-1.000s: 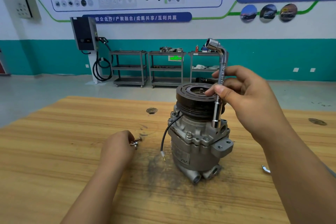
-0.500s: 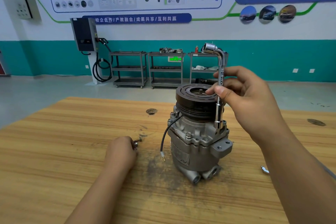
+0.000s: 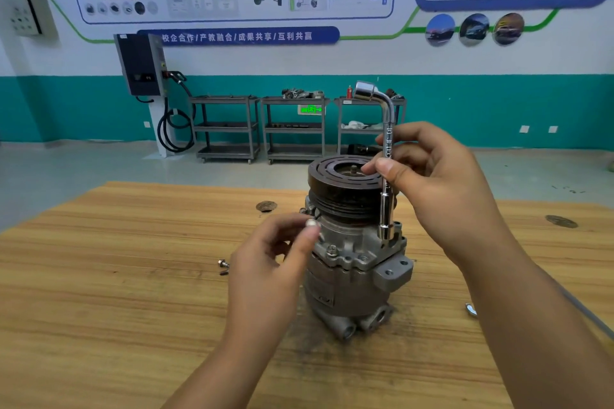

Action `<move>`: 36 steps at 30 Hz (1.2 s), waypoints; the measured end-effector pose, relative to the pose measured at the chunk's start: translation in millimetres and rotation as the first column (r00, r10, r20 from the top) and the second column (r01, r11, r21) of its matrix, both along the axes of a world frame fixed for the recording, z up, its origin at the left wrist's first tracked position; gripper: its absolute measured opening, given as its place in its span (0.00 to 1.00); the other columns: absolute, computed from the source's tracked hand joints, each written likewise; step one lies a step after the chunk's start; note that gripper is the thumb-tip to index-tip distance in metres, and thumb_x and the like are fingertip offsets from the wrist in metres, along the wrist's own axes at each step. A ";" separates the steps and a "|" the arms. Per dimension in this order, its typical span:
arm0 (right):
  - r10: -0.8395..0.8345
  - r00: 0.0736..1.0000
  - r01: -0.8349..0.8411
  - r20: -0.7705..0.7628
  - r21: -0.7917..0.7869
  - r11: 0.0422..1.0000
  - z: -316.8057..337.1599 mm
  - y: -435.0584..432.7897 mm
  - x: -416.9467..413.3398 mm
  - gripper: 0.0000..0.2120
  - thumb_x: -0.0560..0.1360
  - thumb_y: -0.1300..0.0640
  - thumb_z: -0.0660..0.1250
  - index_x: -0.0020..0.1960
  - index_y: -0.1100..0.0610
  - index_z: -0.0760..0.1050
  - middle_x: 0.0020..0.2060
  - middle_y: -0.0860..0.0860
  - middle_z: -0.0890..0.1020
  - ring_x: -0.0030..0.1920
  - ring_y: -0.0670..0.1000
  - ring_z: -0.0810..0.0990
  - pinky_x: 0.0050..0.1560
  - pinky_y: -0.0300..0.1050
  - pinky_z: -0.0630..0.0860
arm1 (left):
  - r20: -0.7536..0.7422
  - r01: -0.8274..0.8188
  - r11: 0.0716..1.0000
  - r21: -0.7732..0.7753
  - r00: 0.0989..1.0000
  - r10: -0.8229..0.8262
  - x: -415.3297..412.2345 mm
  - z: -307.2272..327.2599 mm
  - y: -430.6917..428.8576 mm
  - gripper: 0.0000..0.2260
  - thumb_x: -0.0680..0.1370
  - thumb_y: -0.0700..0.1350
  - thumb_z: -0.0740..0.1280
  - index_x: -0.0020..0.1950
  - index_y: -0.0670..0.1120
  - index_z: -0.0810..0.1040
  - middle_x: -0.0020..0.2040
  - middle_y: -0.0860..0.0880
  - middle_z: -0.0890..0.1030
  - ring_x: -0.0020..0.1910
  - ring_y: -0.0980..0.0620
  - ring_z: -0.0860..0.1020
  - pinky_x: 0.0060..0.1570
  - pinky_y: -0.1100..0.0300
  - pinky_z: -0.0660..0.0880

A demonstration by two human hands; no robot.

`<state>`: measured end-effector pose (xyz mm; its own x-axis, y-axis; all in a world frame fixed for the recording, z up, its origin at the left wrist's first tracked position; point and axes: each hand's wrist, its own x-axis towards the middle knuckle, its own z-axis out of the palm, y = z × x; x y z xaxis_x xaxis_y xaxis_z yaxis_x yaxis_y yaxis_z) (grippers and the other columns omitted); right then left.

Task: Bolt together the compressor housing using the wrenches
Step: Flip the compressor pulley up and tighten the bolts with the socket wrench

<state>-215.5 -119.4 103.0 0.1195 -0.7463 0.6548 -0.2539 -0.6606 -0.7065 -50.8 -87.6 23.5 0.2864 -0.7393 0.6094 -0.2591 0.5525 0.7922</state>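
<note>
A: The left hand [image 3: 275, 262] is pinching a small bolt [image 3: 311, 223] between thumb and fingertips, carrying it up beside the compressor housing [image 3: 352, 262]. What is worrying you here?

B: That grip is looking light. If the bolt is slipping out, it is likely bouncing off the housing and rolling across the bench [image 3: 99, 292]. It could also be going into its hole crooked and cross-threading.

A: And the right hand [image 3: 442, 183]?

B: It is closing around the shaft of the L-shaped socket wrench [image 3: 386, 176], holding it upright with the lower socket sitting on a bolt at the housing's right flange, close against the pulley [image 3: 345, 189]. If the socket is not sitting square, turning it is risking a rounded head. The housing is standing free on the bench, so a hard pull may be tipping it.

A: Any containers holding the parts?

B: None near. The spare bolts [image 3: 223, 267] are lying loose on the bench, left of the housing. The carts [image 3: 292, 129] at the far wall are carrying things too small to identify.
</note>
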 end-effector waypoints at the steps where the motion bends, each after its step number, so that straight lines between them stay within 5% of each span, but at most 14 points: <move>1: -0.005 1.000 0.005 -0.005 0.001 1.000 0.0 0.0 0.1 0.10 0.75 0.61 0.66 0.49 0.46 0.72 0.39 0.42 0.84 0.43 0.43 0.81 0.45 0.34 0.76 | 0.014 0.031 1.000 -0.002 0.999 -0.031 -6.4 -1.9 0.8 0.03 0.70 0.52 0.70 0.43 0.56 0.81 0.40 0.59 0.83 0.41 0.62 0.80 0.40 0.72 0.73; 9: -0.033 0.999 0.033 -0.009 0.011 0.999 2.3 3.9 -1.3 0.10 0.73 0.59 0.69 0.48 0.46 0.73 0.41 0.49 0.84 0.45 0.49 0.81 0.51 0.49 0.78 | 0.252 -0.074 0.997 0.020 0.966 0.067 -24.9 -9.1 -6.3 0.05 0.71 0.52 0.70 0.42 0.64 0.79 0.44 0.66 0.79 0.51 0.63 0.71 0.47 0.75 0.64; 15: -0.025 1.000 0.025 0.003 0.007 1.000 3.4 5.1 -1.4 0.10 0.73 0.58 0.70 0.47 0.45 0.73 0.41 0.49 0.84 0.45 0.50 0.82 0.51 0.52 0.79 | 0.257 -0.053 0.999 0.010 0.965 0.048 -28.8 -7.2 -7.2 0.03 0.71 0.58 0.66 0.42 0.63 0.79 0.47 0.67 0.79 0.53 0.61 0.70 0.56 0.52 0.68; 20: 0.000 1.000 0.000 0.014 -0.005 1.000 3.9 5.8 -1.9 0.09 0.73 0.59 0.69 0.46 0.45 0.73 0.42 0.49 0.84 0.47 0.49 0.82 0.53 0.52 0.78 | 0.273 -0.073 0.997 0.021 0.960 0.065 -31.9 -7.8 -7.8 0.01 0.71 0.58 0.66 0.40 0.66 0.76 0.48 0.68 0.78 0.53 0.63 0.70 0.56 0.46 0.69; 23: 0.012 1.000 -0.012 0.008 -0.006 1.000 4.0 6.2 -1.8 0.09 0.73 0.58 0.69 0.47 0.45 0.73 0.42 0.48 0.84 0.46 0.47 0.82 0.53 0.50 0.79 | 0.311 -0.085 0.996 0.040 0.948 0.068 -34.5 -8.7 -7.8 0.03 0.70 0.57 0.65 0.41 0.66 0.75 0.42 0.67 0.79 0.54 0.62 0.69 0.56 0.45 0.68; 32: 0.071 0.997 -0.070 -0.039 0.025 0.997 4.6 6.8 -1.9 0.10 0.72 0.61 0.70 0.46 0.47 0.74 0.42 0.52 0.83 0.44 0.52 0.83 0.51 0.56 0.79 | 0.355 -0.107 0.993 0.051 0.931 0.082 -34.1 -15.9 -7.4 0.09 0.72 0.50 0.72 0.43 0.64 0.75 0.47 0.62 0.73 0.55 0.62 0.67 0.56 0.53 0.66; 36: 0.107 0.993 -0.105 -0.040 0.039 0.994 4.2 7.2 -2.1 0.11 0.72 0.62 0.70 0.45 0.47 0.74 0.42 0.53 0.83 0.42 0.51 0.84 0.51 0.56 0.80 | 0.340 -0.112 0.993 0.037 0.936 0.093 -35.3 -17.8 -6.4 0.05 0.71 0.53 0.70 0.44 0.62 0.76 0.47 0.62 0.73 0.54 0.62 0.67 0.56 0.54 0.67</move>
<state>-217.6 -112.2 107.2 0.2259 -0.7511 0.6203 -0.2137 -0.6595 -0.7207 -86.2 -94.0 5.7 0.1470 -0.7516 0.6430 -0.5688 0.4676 0.6766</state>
